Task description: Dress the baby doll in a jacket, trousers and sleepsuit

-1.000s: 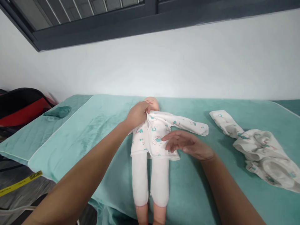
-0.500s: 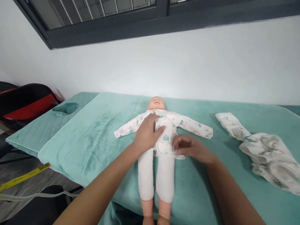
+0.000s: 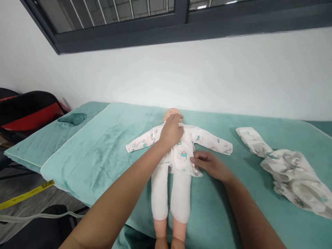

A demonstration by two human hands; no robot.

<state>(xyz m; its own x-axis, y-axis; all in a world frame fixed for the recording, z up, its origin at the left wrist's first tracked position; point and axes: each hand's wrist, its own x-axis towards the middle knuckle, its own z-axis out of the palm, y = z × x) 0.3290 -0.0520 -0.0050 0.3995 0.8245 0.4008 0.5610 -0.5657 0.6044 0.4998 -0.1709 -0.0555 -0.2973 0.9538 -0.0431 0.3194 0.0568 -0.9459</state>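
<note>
A baby doll (image 3: pixel 172 111) lies on its back, head toward the wall, in a white printed baby jacket (image 3: pixel 183 154) and white trousers (image 3: pixel 181 197). Its sleeves stretch out to both sides. Over the doll's neck, my left hand (image 3: pixel 172 130) is closed at the jacket's collar; it covers part of the doll's face, and its fingertips are partly hidden. My right hand (image 3: pixel 211 164) pinches the jacket's side edge near the hem, thumb on top. The doll's bare lower legs (image 3: pixel 178 231) point toward me.
A crumpled white printed garment (image 3: pixel 290 169) lies to the right on the green padded bed (image 3: pixel 90 148). The bed has a face hole (image 3: pixel 74 118) at its left end. Behind are a white wall and a barred window (image 3: pixel 116 14). Black and red chairs (image 3: pixel 31 114) stand at left.
My left hand has slid up from the doll's chest to its neck and closed at the collar. My right hand has settled onto the jacket's side edge. The view shifted slightly.
</note>
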